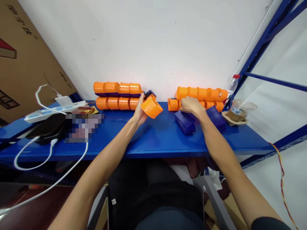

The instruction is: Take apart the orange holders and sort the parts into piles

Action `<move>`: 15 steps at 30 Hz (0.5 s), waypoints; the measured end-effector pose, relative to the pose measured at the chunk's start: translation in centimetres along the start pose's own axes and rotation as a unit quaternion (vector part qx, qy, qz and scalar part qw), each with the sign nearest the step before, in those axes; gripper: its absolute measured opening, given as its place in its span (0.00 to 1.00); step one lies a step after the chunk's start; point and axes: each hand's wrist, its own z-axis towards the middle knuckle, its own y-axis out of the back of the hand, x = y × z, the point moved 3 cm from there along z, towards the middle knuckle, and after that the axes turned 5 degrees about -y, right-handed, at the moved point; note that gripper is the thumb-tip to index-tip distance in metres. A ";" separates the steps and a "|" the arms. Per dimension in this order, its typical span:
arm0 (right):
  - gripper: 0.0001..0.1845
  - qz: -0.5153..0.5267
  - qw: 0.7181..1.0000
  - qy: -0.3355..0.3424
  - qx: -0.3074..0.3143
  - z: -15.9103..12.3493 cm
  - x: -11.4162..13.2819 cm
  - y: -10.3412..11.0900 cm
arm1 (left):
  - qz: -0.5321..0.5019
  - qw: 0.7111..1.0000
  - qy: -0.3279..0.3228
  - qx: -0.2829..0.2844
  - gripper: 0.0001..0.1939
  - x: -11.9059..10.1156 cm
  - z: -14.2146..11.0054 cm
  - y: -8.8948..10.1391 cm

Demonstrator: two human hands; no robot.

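My left hand (140, 111) is closed round an orange plastic cup-like cylinder (152, 108), tilted with its rim toward me. A dark blue piece (150, 93) shows just behind it; whether the two are joined I cannot tell. On the right, my right hand (191, 104) has its fingers curled down at the back edge of a stack of flat blue plates (185, 123), gripping the top one. The fingertips are partly hidden. A second stack of blue plates (216, 118) lies to the right of that wrist.
Two rows of orange cylinders (112, 87) lie at the back left, more orange cylinders (202, 93) at the back right. A drink cup (237, 110) and a bottle (232, 84) stand right on the blue table (153, 140). Left are a power strip (56, 111), black device (49, 127) and white cables.
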 end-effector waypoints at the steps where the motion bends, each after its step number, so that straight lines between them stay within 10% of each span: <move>1: 0.16 -0.009 1.000 -0.003 0.007 0.0 0.2 -0.1 | 0.006 1.000 -0.005 0.000 0.22 0.0 0.1 0.1; 15: 0.12 0.057 0.997 -0.008 -0.052 1.1 -0.6 -1.3 | 0.053 0.996 -0.070 0.000 0.21 0.3 1.1 0.9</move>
